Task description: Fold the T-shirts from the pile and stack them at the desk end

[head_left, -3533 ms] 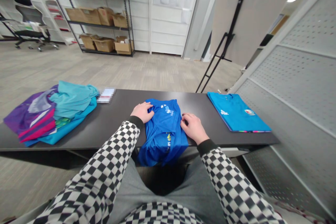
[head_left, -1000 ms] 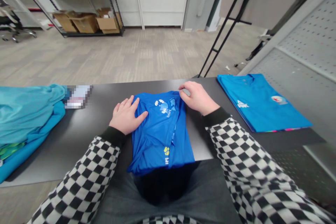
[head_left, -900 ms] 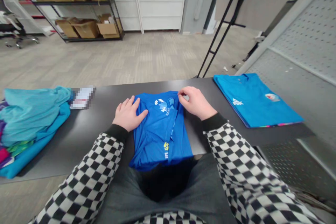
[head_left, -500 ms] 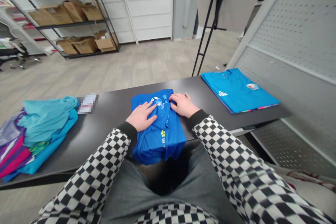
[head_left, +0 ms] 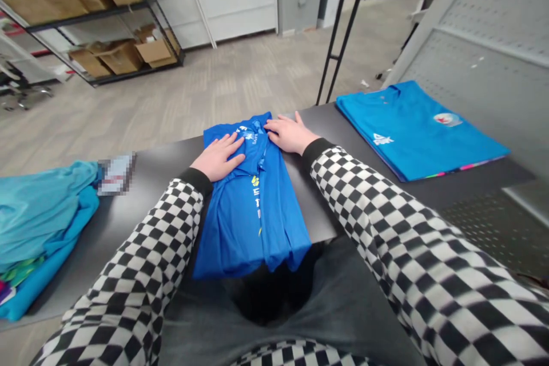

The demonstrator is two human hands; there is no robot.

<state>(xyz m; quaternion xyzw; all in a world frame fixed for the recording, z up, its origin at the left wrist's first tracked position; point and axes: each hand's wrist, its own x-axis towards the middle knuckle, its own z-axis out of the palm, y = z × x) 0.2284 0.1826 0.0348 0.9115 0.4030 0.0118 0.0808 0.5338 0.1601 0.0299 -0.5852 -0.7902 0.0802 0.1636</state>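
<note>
A royal blue T-shirt [head_left: 240, 223] with white and yellow print lies lengthwise on the dark table [head_left: 295, 183], its near end hanging over the front edge. My left hand [head_left: 218, 157] rests flat on its upper left part, fingers spread. At its upper right edge lies my right hand [head_left: 291, 132], palm down with the fingers stretched out over the cloth. Neither hand grips the fabric. Folds run down the shirt's middle, and its upper part is bunched between my hands.
On the right end of the table sits a flat stack of folded bright blue shirts [head_left: 420, 131]. A loose heap of teal and coloured clothes [head_left: 43, 211] lies at the left, with a blurred-out small flat object [head_left: 116, 174] beside it. A perforated panel [head_left: 493, 57] stands at the right.
The camera view has tilted down and closer. The shirt's near part now lies longer and smoother toward me. Both hands remain on its upper part.
</note>
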